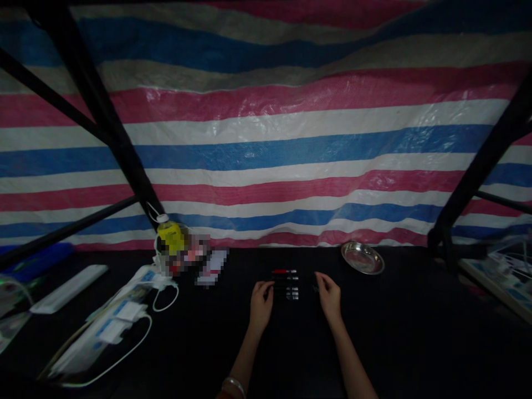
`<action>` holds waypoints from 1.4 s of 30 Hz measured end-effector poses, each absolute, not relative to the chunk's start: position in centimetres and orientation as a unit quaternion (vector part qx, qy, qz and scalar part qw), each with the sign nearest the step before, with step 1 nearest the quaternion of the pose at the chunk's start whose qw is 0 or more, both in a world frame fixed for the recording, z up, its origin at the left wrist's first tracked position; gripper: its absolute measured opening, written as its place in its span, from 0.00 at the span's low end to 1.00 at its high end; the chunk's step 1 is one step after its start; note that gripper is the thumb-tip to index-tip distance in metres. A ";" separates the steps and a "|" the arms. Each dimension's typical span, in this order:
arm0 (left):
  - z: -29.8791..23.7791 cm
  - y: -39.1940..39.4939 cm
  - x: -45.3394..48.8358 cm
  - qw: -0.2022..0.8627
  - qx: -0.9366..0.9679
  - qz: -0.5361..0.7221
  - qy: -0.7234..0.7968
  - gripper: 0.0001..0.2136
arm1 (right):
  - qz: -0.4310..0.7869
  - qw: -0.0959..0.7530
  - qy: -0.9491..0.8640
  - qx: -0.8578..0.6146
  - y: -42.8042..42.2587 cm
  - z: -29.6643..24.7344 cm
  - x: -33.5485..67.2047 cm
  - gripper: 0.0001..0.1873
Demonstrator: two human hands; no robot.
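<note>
On the black bench [399, 338], a dish [362, 258] sits by the back edge. The left hand [261, 305] and right hand [330, 296] have curled fingers; I cannot tell whether either grips anything. Between them lie dark pens [292, 288], the red pen [283, 271] nearest the back edge.
</note>
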State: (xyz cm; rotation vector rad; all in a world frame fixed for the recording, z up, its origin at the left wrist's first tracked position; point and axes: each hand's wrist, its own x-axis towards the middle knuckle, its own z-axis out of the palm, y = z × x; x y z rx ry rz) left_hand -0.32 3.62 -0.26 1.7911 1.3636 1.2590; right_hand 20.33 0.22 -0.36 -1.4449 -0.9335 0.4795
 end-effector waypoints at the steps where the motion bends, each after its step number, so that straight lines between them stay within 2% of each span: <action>1: -0.3 3.7 -0.3 0.277 0.666 0.470 0.509 0.12 | 0.192 0.627 -0.393 -0.645 0.1 -0.5 20.9 0.26; 12: -0.6 3.8 -0.5 0.268 0.667 0.470 0.512 0.11 | 0.084 0.404 -0.507 -0.757 -0.9 -0.2 20.8 0.20; 24: -0.5 3.9 -0.4 0.257 0.661 0.478 0.518 0.13 | -0.006 0.379 -0.532 -0.757 -0.7 0.6 20.8 0.21; 30: -0.5 3.8 -0.3 0.252 0.653 0.486 0.524 0.16 | -0.051 0.370 -0.567 -0.734 -2.9 1.7 16.9 0.21; 35: -0.6 3.7 -0.3 0.251 0.656 0.485 0.521 0.15 | -0.074 0.313 -0.595 -0.736 -6.0 -0.4 14.2 0.24; 42: -0.3 3.8 -0.3 0.259 0.653 0.485 0.521 0.14 | -0.097 0.222 -0.568 -0.786 -4.5 -1.1 16.6 0.31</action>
